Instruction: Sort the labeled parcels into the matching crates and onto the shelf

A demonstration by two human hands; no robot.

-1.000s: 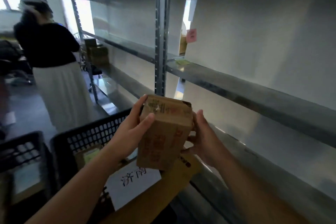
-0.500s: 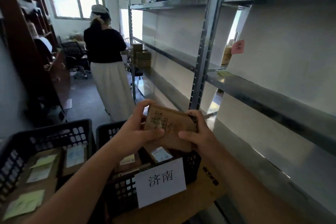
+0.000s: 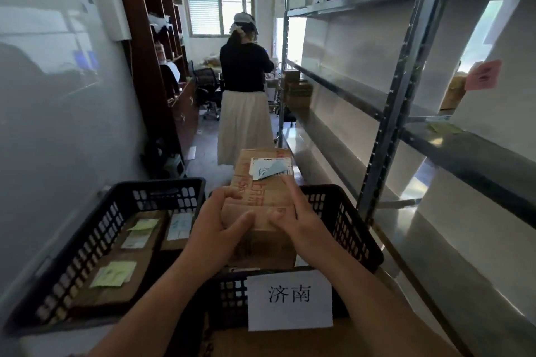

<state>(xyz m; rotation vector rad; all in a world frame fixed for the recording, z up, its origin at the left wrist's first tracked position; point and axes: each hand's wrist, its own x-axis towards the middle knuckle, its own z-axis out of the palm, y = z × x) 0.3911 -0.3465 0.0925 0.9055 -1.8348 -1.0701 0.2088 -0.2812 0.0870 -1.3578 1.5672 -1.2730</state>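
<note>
Two hands hold one brown cardboard parcel with red print point(image 3: 261, 197) above the black perforated plastic crate point(image 3: 348, 229) that carries the white paper sign with two black characters point(image 3: 290, 300) on its near wall. The left hand point(image 3: 217, 226) wraps the parcel's near left corner, thumb laid across the top; the right hand point(image 3: 298, 220) clasps the near right edge, fingers reaching up toward the white shipping label with a blue peeling flap point(image 3: 269, 169) at the far end of the box.

The step looks like checking that label against the sign, then lowering the box in. I would keep both grips until the base sits flat on whatever already lies inside, which the box hides, and keep fingertips off the loose flap so it does not tear away.

Left of the left hand stands a second black perforated crate point(image 3: 95, 240), holding flat brown packets with yellow and white notes. Right of the right hand runs the grey metal shelving unit point(image 3: 406, 90). Beyond the hands, a person in a black top and pale skirt point(image 3: 243, 95) stands in the aisle, back turned.
</note>
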